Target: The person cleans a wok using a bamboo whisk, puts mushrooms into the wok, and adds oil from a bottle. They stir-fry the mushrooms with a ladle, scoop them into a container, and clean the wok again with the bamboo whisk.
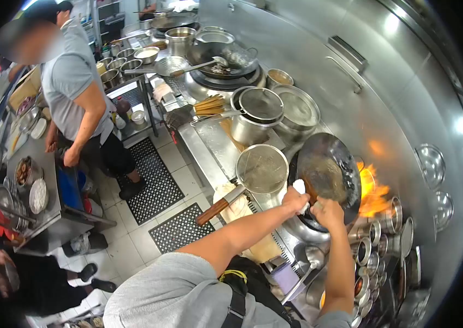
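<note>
A dark wok [346,164] stands tilted over the burner, its inside wet and brownish. My left hand [295,200] is closed around a folded white cloth [299,186] at the wok's near rim. Beside it, my right hand [329,212] is closed at the same edge. It grips a brown, blurred thing reaching into the wok, which looks like a bamboo brush [310,185]. Orange flames [372,191] flare past the wok's right side. Just left of my hands, a round mesh strainer [262,169] with a wooden handle [212,212] rests on the counter.
Metal pots [253,128] and another wok [223,60] line the range beyond. Several small containers [368,251] and a ladle [313,257] lie on the right. A co-worker [75,82] stands at the left near a steel table [51,218]. Black mats [149,180] cover part of the floor.
</note>
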Demonstrator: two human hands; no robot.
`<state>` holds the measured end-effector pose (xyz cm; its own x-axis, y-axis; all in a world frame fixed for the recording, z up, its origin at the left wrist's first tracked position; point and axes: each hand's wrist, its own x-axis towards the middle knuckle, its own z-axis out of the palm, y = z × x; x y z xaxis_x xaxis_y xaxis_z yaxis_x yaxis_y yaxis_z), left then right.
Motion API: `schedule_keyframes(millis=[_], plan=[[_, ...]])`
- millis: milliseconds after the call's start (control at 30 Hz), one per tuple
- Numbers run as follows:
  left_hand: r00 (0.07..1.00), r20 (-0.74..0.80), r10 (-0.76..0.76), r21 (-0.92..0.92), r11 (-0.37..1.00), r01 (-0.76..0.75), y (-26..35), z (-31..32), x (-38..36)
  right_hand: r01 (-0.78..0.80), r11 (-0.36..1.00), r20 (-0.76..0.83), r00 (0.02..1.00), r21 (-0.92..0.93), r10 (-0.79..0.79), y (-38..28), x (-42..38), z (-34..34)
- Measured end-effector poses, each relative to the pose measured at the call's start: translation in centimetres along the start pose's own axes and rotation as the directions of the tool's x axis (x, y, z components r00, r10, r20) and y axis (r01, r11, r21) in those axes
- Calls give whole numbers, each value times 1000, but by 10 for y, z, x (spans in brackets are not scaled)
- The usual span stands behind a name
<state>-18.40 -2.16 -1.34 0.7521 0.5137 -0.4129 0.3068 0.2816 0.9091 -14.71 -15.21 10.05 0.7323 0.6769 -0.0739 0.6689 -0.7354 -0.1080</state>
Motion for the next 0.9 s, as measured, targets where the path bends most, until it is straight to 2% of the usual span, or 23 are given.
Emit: schedule_keyframes(millis=[33,67,100,133,167,200,233,267,300,333,367,400,433,467,500,567,633,733,767,833,900], plan=[[998,-4,66,12,998,-66,0,-4,-1,98,983,3,995,-155,-99,-3,-26,-4],[995,47,89,75,993,-92,6,-17,-6,115,960,16,993,-256,-115,-6,-52,-13],[987,120,107,140,982,-124,14,-23,-9,114,929,34,993,-351,-109,-5,-77,-18],[990,43,132,287,948,-139,-25,-4,36,59,923,52,998,-380,-43,-2,-93,-21],[983,11,183,158,970,-183,-52,1,60,-4,914,73,997,-406,36,8,-105,-24],[985,79,155,3,988,-156,-37,-15,41,-80,927,4,996,-366,88,27,-117,-20],[972,155,175,-70,984,-165,-7,-33,6,-154,935,-74,988,-321,137,50,-128,-9],[971,188,150,-53,988,-142,-10,-39,11,-219,959,-173,967,-181,188,75,-140,4],[961,210,178,-118,981,-156,-3,-46,2,-257,966,-277,931,-40,237,97,-153,23],[967,206,147,-113,986,-126,-1,-51,0,-331,849,-265,848,411,458,113,-163,59],[974,188,123,-114,988,-103,4,-56,-1,-286,564,-178,757,775,629,119,-172,84],[977,178,116,-58,993,-107,14,-61,-7,-87,88,-7,675,992,738,73,-182,73],[980,163,110,-5,994,-111,24,-66,-16,-84,-86,120,602,993,789,48,-193,71],[974,175,141,-13,990,-141,30,-70,-22,4,-255,209,563,967,800,35,-199,88],[969,183,164,-21,986,-163,34,-71,-25,153,-349,190,608,925,771,20,-205,102],[965,191,180,39,981,-191,40,-74,-27,298,-488,263,561,820,785,-13,-207,111],[965,172,198,158,961,-225,56,-69,-41,441,-499,244,516,747,821,-47,-205,109],[943,222,247,218,930,-295,67,-64,-52,505,-523,264,497,687,827,-75,-206,102],[939,230,255,236,922,-308,70,-61,-52,482,-551,281,523,681,805,-78,-207,99],[903,231,363,245,876,-415,71,-57,-49,427,-607,319,573,670,755,-80,-206,97],[856,232,461,254,821,-511,69,-54,-49,392,-711,381,642,584,666,-68,-197,110]])
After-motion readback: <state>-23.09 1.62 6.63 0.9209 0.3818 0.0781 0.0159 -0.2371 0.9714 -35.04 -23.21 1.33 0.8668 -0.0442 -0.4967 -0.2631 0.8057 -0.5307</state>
